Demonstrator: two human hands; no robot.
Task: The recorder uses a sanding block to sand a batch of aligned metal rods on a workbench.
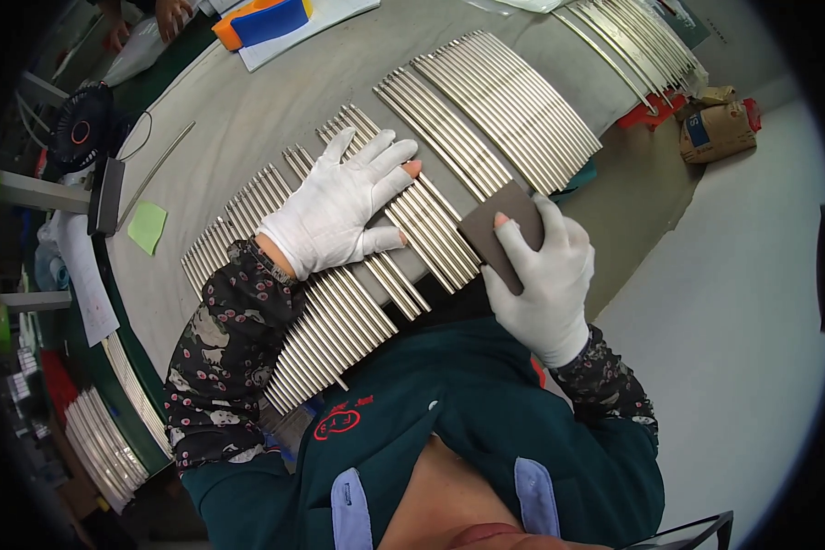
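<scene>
My left hand, in a white glove with cut fingertips, lies flat and spread on a row of shiny metal rods laid side by side across the grey table. My right hand, also gloved, grips a dark brown abrasive pad and presses it on the near ends of the rods at the table's front edge. More rods fan out to the right beyond both hands.
A second batch of rods lies at the far right. An orange and blue block rests on white paper at the back. A small black fan, a green note and a single loose rod sit left. Another person's hands show top left.
</scene>
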